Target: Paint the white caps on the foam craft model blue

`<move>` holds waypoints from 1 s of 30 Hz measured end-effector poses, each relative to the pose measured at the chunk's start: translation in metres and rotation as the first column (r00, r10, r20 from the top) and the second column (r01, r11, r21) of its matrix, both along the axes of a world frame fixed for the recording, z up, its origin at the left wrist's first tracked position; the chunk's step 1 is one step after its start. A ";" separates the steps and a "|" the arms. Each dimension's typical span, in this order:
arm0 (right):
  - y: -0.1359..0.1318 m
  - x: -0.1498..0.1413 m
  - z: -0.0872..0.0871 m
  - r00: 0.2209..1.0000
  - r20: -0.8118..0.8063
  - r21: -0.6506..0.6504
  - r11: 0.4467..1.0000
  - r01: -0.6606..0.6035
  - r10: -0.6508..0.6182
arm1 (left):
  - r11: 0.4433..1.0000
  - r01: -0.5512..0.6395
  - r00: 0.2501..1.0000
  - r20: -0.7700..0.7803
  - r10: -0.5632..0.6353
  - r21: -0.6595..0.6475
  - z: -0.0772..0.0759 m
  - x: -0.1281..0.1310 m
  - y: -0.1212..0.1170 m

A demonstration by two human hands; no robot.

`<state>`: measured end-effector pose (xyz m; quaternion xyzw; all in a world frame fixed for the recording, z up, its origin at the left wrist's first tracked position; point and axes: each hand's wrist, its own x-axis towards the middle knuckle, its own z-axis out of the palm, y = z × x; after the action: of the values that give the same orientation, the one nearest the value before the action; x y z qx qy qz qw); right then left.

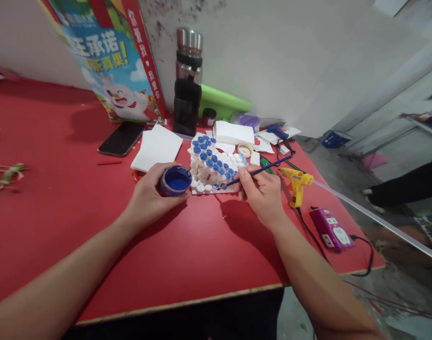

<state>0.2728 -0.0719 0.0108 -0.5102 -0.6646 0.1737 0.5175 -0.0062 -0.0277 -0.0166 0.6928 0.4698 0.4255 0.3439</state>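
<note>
My left hand [154, 191] is wrapped round a small open jar of blue paint [177, 182], held just above the table and tilted toward me. Between the fingers of my right hand [260, 191] is a thin dark paintbrush [269, 167]. Its tip meets a white bottle cap at the front of a model built from bottle caps [205, 174] on a white board. Many of the upper caps are blue on top, while the caps along the front edge and at the back right are mostly white.
On the red table [187, 259] are a phone [121, 138], white paper [155, 148], a tall bottle [187, 89] and a printed bag [113, 71]. A yellow glue gun [297, 184] and purple power strip [332, 230] lie at the right. A person's leg [407, 182] shows beyond.
</note>
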 end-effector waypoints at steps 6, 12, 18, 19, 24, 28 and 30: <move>0.000 -0.002 0.002 0.998 0.024 0.004 0.998 -0.059 0.059 | 1.000 -0.004 1.000 -0.011 0.004 0.005 0.001 0.000 0.000; -0.001 -0.001 0.002 1.000 -0.004 0.005 1.000 -0.001 0.002 | 1.000 -0.005 1.000 -0.010 0.005 0.006 0.002 0.001 0.000; 0.000 -0.002 0.001 0.998 0.017 0.008 0.998 -0.065 0.064 | 1.000 -0.001 1.000 -0.005 0.001 0.004 0.002 0.001 0.000; 0.000 -0.002 0.001 0.998 0.022 0.011 0.998 -0.061 0.061 | 1.000 -0.001 1.000 -0.004 0.001 0.007 0.002 0.001 0.000; 0.000 -0.001 0.001 1.000 0.005 0.018 1.000 -0.025 0.025 | 1.000 -0.001 1.000 -0.017 0.001 0.007 0.002 0.001 0.000; 0.000 -0.004 0.001 0.998 0.025 0.024 0.998 -0.054 0.053 | 1.000 0.001 1.000 -0.013 -0.001 0.008 0.002 0.001 0.000; 0.000 -0.005 0.001 0.998 0.037 0.025 0.998 -0.057 0.056 | 1.000 0.005 1.000 -0.008 -0.004 0.009 0.001 0.001 0.000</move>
<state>0.2680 -0.0715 0.0116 -0.4875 -0.6901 0.1702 0.5071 -0.0057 -0.0276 -0.0155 0.6970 0.4677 0.4241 0.3400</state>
